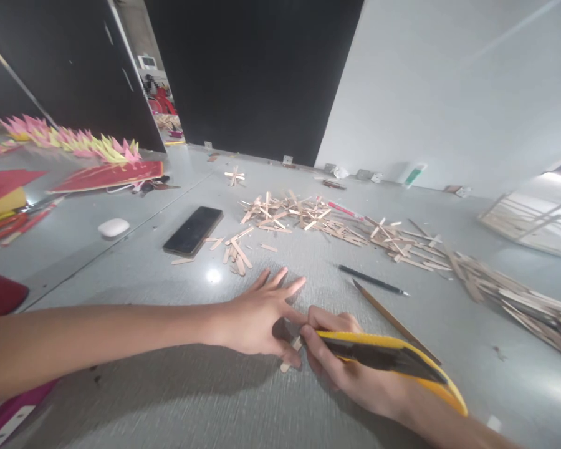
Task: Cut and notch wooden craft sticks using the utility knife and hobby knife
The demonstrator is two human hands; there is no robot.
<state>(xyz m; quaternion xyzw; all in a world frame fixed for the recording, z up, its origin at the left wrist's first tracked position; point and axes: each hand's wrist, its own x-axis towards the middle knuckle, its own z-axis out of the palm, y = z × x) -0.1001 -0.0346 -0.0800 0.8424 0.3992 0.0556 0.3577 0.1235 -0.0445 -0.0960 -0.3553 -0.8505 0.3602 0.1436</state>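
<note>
My right hand (341, 355) is closed around a yellow and black utility knife (393, 358), its front end pointing left and down at the table. Under the knife's tip lies a short wooden craft stick (286, 366), flat on the grey table. With thumb and forefinger, my left hand (257, 315) holds that stick down. Its other fingers are spread over the tabletop. The knife's blade and the stick's far end are hidden by my fingers.
Loose craft sticks (285, 212) lie heaped beyond my hands, trailing right into long strips (514, 287). A phone (194, 231), a white case (113, 227), a black pen (374, 280) and a pointed wooden stick (393, 318) lie nearby. Dark panels (257, 75) stand behind.
</note>
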